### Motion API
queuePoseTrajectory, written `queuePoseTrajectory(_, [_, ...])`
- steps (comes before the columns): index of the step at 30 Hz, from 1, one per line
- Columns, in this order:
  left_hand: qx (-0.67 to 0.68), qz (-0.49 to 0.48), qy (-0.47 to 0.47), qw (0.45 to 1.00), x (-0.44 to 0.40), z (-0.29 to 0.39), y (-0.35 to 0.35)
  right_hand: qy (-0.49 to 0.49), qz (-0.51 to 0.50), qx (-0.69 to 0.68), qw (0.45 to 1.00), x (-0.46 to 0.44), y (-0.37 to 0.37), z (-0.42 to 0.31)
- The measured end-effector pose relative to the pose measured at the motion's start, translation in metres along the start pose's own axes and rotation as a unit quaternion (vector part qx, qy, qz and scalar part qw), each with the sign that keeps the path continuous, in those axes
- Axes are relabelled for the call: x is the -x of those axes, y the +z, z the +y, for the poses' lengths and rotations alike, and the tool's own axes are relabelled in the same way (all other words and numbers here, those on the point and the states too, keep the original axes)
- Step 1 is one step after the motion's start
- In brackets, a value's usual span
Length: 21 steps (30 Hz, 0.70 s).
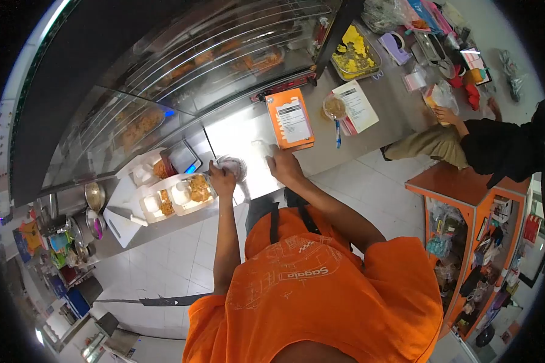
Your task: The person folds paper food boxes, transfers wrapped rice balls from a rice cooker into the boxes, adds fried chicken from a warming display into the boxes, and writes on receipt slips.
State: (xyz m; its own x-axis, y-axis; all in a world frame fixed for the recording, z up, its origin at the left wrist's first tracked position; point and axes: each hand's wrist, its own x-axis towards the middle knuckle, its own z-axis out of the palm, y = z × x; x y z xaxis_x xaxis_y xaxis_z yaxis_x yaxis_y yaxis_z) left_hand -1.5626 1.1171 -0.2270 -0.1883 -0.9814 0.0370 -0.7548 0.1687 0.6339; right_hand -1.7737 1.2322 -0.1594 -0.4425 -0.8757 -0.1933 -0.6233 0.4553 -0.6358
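Observation:
My left hand [223, 176] has its fingers bent at the near left side of a round, see-through container [234, 166] with something dark in it. Right of that, my right hand [284, 166] reaches over the brightly lit counter with its fingers drawn together. A whitish, filmy thing [260, 149] lies by those fingertips, washed out by glare; its kind is unclear. Left of my left hand, open food boxes [191, 192] hold white rice mounds and brown fried food. Behind them stands a digital scale [186, 158] with a lit blue display.
A knife [127, 216] lies on a white cutting board [123, 196] at the left. A glass display case [181, 78] borders the counter's far side. Orange box [290, 119], cup [334, 107] and yellow-food tray [354, 55] are rightward. Another person's hand [451, 116] is far right.

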Motion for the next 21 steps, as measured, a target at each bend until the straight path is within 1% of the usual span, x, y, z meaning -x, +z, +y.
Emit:
queuePoseTrajectory(1, [0.016,0.025,0.007,1.0,0.007,-0.007,0.001,-0.025,0.007,-0.023,0.999,-0.002,-0.007,-0.008])
queuePoseTrajectory(3, [0.084,0.049,-0.027,0.995,0.022,-0.019,0.006,-0.073,0.024,-0.066,0.995,-0.004,-0.021,-0.019])
queuePoseTrajectory(4, [0.12,0.062,-0.042,0.99,0.028,-0.028,0.012,-0.108,0.017,-0.108,0.988,-0.005,-0.026,-0.021])
queuePoseTrajectory(5, [0.019,0.072,0.051,0.996,0.032,-0.031,0.009,-0.143,0.009,-0.149,0.978,-0.001,-0.03,-0.022])
queuePoseTrajectory(6, [0.169,0.041,-0.077,0.982,0.04,-0.03,0.013,-0.177,0.0,-0.19,0.966,0.003,-0.035,-0.022])
queuePoseTrajectory(7, [0.313,0.009,-0.202,0.928,0.051,0.005,0.003,-0.219,0.025,-0.201,0.955,0.007,-0.043,-0.025])
queuePoseTrajectory(8, [0.445,-0.023,-0.319,0.836,0.058,0.037,-0.004,-0.221,0.01,-0.199,0.955,0.01,-0.05,-0.023])
queuePoseTrajectory(9, [0.495,-0.052,-0.362,0.788,0.061,0.052,-0.006,-0.225,-0.005,-0.197,0.954,0.012,-0.057,-0.019])
queuePoseTrajectory(10, [0.533,-0.048,-0.363,0.763,0.064,0.044,0.007,-0.229,-0.021,-0.194,0.954,0.014,-0.063,-0.015])
queuePoseTrajectory(11, [0.54,-0.047,-0.353,0.763,0.065,0.047,0.013,-0.247,0.02,-0.178,0.952,0.013,-0.063,-0.007])
queuePoseTrajectory(13, [0.551,-0.039,-0.34,0.761,0.063,0.046,0.027,-0.206,0.002,-0.171,0.964,0.019,-0.076,0.014])
queuePoseTrajectory(15, [0.561,-0.028,-0.332,0.758,0.058,0.041,0.05,-0.172,0.014,-0.173,0.97,0.021,-0.097,0.03])
queuePoseTrajectory(18, [0.511,0.018,-0.361,0.78,0.05,0.059,0.059,-0.103,0.03,-0.188,0.976,0.021,-0.127,0.056])
queuePoseTrajectory(19, [0.488,0.018,-0.364,0.794,0.052,0.068,0.056,-0.1,0.089,-0.155,0.979,0.02,-0.136,0.07])
queuePoseTrajectory(20, [0.481,-0.014,-0.379,0.79,0.05,0.073,0.048,-0.097,0.146,-0.122,0.977,0.017,-0.145,0.09])
queuePoseTrajectory(21, [0.474,-0.044,-0.396,0.785,0.048,0.076,0.038,-0.052,0.186,-0.142,0.971,0.009,-0.151,0.123])
